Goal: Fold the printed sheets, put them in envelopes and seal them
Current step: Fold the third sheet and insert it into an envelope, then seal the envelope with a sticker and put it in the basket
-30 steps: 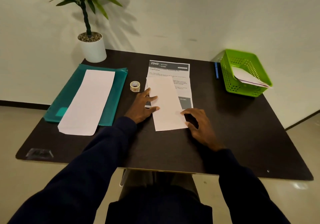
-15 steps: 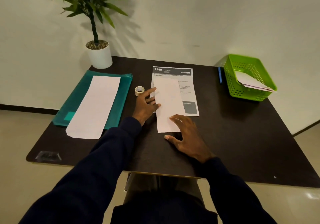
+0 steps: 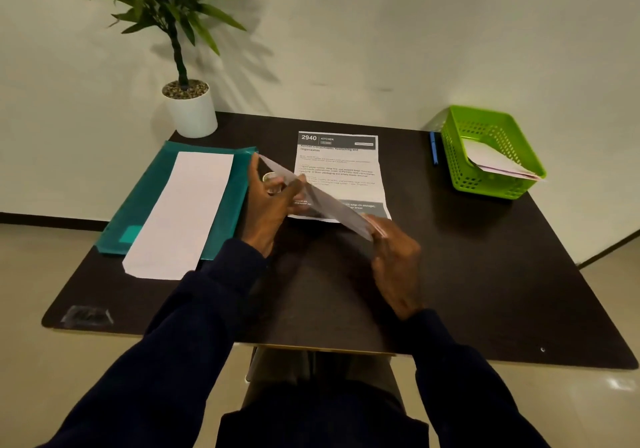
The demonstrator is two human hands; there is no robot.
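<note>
A long white envelope [image 3: 322, 198] is held tilted on edge above the dark table [image 3: 485, 274], blurred by motion. My left hand [image 3: 270, 212] grips its far end and my right hand [image 3: 394, 257] grips its near end. Under it a printed sheet [image 3: 337, 167] headed "2940 KITCHEN" lies flat on the table. Further left, another long white envelope [image 3: 183, 212] rests on a teal plastic folder [image 3: 145, 198]. A small roll of tape [image 3: 269, 178] shows partly behind my left fingers.
A green mesh basket [image 3: 464, 173] with white envelopes inside stands at the back right, a blue pen [image 3: 433, 147] beside it. A potted plant [image 3: 188, 108] stands at the back left corner. A clear tape patch [image 3: 86, 316] lies near the front left edge.
The envelope lay flat on the printed sheet under both hands; now both hands have lifted it off the table and tipped it on edge. The camera view shifted slightly.
</note>
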